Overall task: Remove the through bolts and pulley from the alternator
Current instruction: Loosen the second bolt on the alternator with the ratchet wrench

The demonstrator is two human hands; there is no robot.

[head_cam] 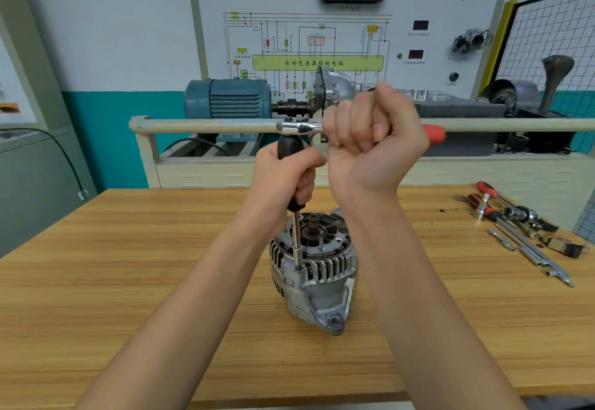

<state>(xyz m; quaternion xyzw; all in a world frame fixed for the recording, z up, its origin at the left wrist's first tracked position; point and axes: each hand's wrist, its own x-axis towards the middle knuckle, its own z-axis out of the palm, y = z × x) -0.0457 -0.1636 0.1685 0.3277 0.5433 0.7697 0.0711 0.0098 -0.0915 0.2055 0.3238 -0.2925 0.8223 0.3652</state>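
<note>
View from a head-worn camera, looking down at a wooden workbench w/ both bare forearms reaching in. An alternator stands upright near the centre of the bench, its finned silver housing facing up and a mounting lug toward the viewer. A nut driver, black handle on top and thin metal shaft below, stands nearly vertical, its tip seated on a bolt at the alternator's rim, front-left side. The left hand is wrapped tightly round the black handle. A ratchet sits crosswise on the top end of that handle, its chrome head left, its red grip poking out right. The right hand is closed in a fist round the ratchet's handle, thumb up.

On the bench's right side, well apart from the alternator, lies a scatter of tools: red-handled screwdrivers, extension bars, sockets, small parts. Behind the bench: a cream rail, a blue electric motor, and a white board w/ a wiring diagram. A wire grid panel at far right.
</note>
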